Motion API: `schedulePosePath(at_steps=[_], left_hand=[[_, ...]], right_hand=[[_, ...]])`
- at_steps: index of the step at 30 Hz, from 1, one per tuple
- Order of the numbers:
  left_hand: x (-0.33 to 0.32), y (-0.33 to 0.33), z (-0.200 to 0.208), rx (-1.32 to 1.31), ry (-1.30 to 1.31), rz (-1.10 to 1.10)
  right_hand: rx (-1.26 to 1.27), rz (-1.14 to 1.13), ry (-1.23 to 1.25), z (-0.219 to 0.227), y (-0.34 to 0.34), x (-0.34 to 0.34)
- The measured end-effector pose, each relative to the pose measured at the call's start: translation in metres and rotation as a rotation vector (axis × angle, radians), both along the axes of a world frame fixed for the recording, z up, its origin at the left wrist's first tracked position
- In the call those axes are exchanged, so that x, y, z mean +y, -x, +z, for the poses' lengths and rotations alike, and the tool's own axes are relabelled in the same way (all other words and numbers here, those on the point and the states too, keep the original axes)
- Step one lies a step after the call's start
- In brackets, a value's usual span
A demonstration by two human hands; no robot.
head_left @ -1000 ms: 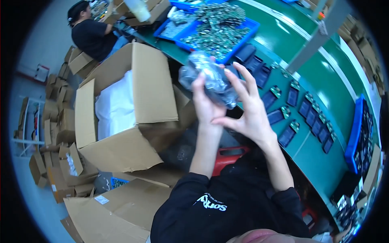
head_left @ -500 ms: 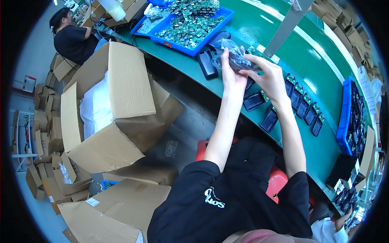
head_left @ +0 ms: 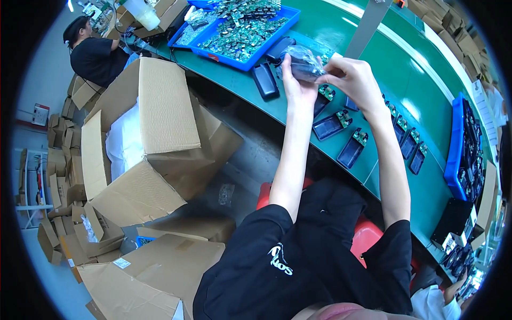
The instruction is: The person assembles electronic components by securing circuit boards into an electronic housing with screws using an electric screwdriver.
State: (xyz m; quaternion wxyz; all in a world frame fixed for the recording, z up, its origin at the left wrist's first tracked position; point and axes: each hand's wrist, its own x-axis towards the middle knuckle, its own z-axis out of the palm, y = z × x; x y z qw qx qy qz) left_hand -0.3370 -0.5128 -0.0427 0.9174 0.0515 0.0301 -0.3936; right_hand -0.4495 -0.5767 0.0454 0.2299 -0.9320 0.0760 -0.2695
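A clear plastic bag with dark casing parts inside is held over the green workbench. My left hand grips it from below, thumb up along its side. At the bag's right end, my right hand pinches the plastic between thumb and fingers. Beside my left hand lies a black plastic casing, with another dark casing behind it. Under and near my forearms sit open black casings with green circuit boards, one casing by my left wrist and another closer in. More casings line up right of my right arm.
A blue tray heaped with circuit boards stands at the far left of the bench. Another blue tray of dark parts is at the right. A grey post rises behind my hands. An open cardboard box stands left; a person sits beyond.
My right hand has gone from reaching over the bag to pinching its right end. The bag and left hand have shifted slightly left. The whole view has also shifted a little.
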Motion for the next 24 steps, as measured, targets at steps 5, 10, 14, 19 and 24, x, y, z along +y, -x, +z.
schedulePosePath(at_steps=[5, 10, 14, 19, 24], left_hand=[[-0.004, -0.004, -0.007, -0.010, 0.023, 0.073], [-0.007, 0.005, -0.010, 0.021, 0.193, 0.047], [0.003, 0.026, -0.009, 0.123, 0.225, -0.088], [-0.007, 0.024, -0.017, 0.118, 0.204, -0.095], [-0.013, 0.007, -0.019, 0.103, 0.186, -0.065]], right_hand=[[-0.058, 0.060, 0.013, 0.001, -0.009, -0.003], [-0.222, 0.015, -0.035, -0.004, -0.013, 0.002], [-0.214, -0.031, 0.032, -0.010, -0.014, 0.006], [-0.210, -0.032, 0.033, -0.001, -0.007, 0.011], [-0.244, -0.052, 0.049, 0.002, -0.010, 0.010]])
